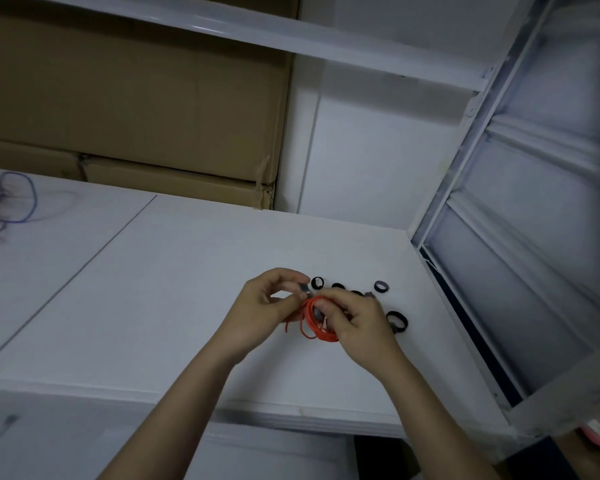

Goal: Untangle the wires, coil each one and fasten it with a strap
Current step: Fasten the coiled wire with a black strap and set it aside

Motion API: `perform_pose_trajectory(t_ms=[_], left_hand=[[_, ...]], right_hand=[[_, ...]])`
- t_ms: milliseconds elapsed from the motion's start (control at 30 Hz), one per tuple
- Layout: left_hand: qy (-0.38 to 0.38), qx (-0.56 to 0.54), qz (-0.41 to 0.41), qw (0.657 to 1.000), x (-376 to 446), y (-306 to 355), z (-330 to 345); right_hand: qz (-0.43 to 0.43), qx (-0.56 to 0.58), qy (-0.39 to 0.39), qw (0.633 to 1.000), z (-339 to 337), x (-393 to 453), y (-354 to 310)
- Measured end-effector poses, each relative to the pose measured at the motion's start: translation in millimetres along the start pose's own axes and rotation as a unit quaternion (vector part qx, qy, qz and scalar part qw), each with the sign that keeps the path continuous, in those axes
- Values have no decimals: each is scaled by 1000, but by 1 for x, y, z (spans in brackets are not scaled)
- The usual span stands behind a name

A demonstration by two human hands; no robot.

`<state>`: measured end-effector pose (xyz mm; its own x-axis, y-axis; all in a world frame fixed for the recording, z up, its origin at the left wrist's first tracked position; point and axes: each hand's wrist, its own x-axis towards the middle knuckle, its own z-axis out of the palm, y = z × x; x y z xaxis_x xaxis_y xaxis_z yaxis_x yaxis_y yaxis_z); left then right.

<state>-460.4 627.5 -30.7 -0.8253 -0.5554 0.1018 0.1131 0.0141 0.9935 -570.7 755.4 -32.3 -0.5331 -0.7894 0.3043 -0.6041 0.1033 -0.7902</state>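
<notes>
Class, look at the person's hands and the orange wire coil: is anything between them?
Nothing visible. The right hand grips the orange wire coil directly, and the left hand pinches a dark strap right over it.

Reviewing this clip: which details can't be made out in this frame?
Head view only:
- Strap pinched by left hand: small, blurred; fastening unclear.
- Orange wire coil: partly covered by right hand.
- Purple wires: cut off by left edge, blurred.
- Strap count: right hand hides some.

One orange wire coil (pixel 317 320). One tangle of purple wires (pixel 0 202). Rolled black straps on the table (pixel 153 289): four plainly visible (pixel 317 283), perhaps a fifth partly hidden. Two hands (pixel 264 303). At least two cardboard boxes (pixel 136 98).
</notes>
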Motion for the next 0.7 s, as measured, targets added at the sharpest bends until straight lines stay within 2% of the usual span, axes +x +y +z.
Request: perform_pose_trajectory(t_ms=[100,233,400,500,600,700], left_hand=[[9,-24,-20,999,-18,5,-14],[20,-3,-24,1000,-45,6,-26],[73,-39,-39,996,-68,8,-32],[93,-99,-61,989,-76,8,-34],[102,-121,-62,985,-81,12,-33],[112,-119,-55,985,-80,18,-29]], right_hand=[[-35,1,15,999,20,-3,-7],[-35,53,19,998,40,-21,-18],[-22,117,-70,990,48,-35,-28],[-40,62,-102,992,49,-37,-28],[-119,-71,3,990,56,-37,-23],[-163,-92,131,974,61,-38,-21]])
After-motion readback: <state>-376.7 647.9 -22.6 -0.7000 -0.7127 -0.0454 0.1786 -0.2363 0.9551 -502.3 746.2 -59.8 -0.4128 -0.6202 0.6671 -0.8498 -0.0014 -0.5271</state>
